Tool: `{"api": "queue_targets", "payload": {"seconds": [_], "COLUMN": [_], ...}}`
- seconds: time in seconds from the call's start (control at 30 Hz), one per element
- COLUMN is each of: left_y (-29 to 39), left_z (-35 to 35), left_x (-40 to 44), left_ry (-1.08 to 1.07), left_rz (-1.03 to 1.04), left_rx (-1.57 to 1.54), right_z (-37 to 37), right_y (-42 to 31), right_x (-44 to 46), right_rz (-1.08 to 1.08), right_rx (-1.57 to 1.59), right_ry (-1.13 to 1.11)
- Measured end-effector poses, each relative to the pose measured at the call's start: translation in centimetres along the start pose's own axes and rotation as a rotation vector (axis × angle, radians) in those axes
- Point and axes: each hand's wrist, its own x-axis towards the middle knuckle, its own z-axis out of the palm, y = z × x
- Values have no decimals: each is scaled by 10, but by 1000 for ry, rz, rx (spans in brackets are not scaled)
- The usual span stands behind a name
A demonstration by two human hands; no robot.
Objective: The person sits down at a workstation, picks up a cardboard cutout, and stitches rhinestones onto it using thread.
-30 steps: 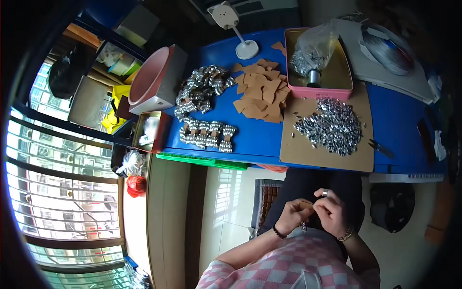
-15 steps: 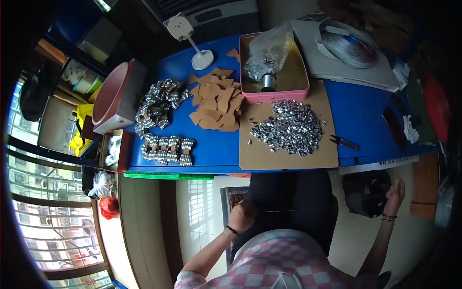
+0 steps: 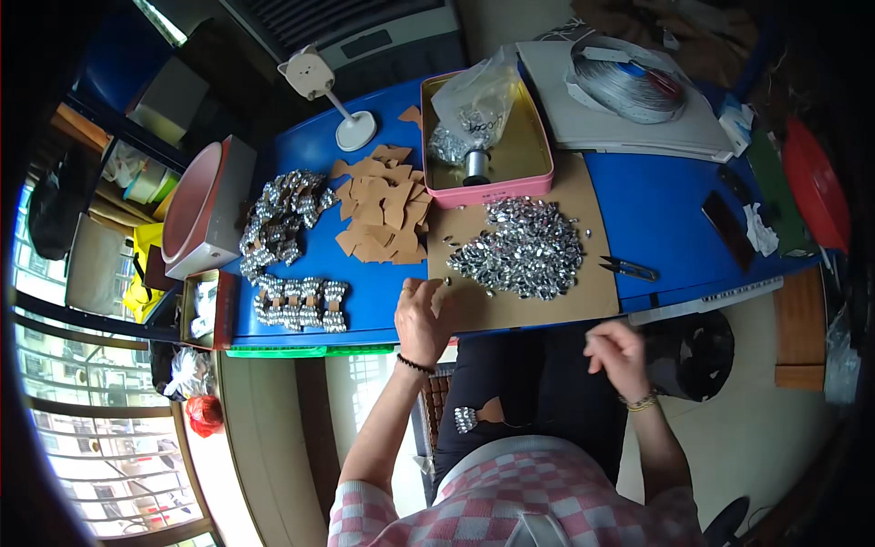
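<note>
My left hand (image 3: 421, 323) is at the table's front edge, by the left corner of the brown cardboard sheet (image 3: 597, 273), its fingers apart and partly bent. Beside its fingertips lies a loose silver bead (image 3: 447, 282). Over the right thigh, my right hand (image 3: 618, 356) is closed with bent fingers; whatever it pinches is too small to make out. A brown card piece (image 3: 492, 410) wound with silver beads (image 3: 465, 419) rests on my lap, a thin thread by it. A heap of silver beads (image 3: 519, 251) covers part of the cardboard.
Brown card cutouts (image 3: 387, 210) lie left of a pink-rimmed tin (image 3: 492, 193) holding a plastic bag (image 3: 474, 100) and a thread spool (image 3: 476, 168). Finished beaded strips (image 3: 301, 305) sit further left. Thread snips (image 3: 629, 268) and a dark phone (image 3: 726, 228) are at the right.
My left hand has risen from the lap to the table edge. My right hand has come in from the far right to above the thigh. The beaded card on my lap is now uncovered.
</note>
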Motion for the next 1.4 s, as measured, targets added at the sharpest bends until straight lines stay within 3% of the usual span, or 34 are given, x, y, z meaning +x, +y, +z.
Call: {"api": "queue_targets", "payload": {"seconds": [0.23, 0.33, 0.43, 0.47, 0.5, 0.57, 0.7, 1.13, 1.33, 1.4], "left_y": [-19, -20, -5, 4, 17, 34, 43, 46, 54, 57], "left_z": [18, 20, 16, 12, 7, 1, 12, 23, 25, 23], "left_x": [14, 11, -2, -6, -8, -13, -24, -31, -34, -33], "left_ry": [-18, -14, -82, -91, -150, -263, -272, -245, -186, -175], "left_rz": [54, 71, -452, -459, -599, -878, -1018, -1030, -862, -823], "left_rx": [150, 178, -681, -684, -872, -1243, -1360, -1389, -1209, -1143], "right_z": [49, 61, 75, 79, 82, 85, 87, 84, 83, 81], "right_y": [-20, -20, -19, -18, -18, -19, -18, -10, -7, -12], "right_x": [18, 28, 38, 40, 42, 44, 47, 50, 51, 49], "right_rz": [-120, -206, -347, -448, -550, -548, -544, -543, -585, -257], "right_rx": [-96, -231, -318, -338, -359, -400, -485, -504, -504, -239], "right_ry": [-266, -238, -170, -126, -84, -88, -103, -102, -99, -212]}}
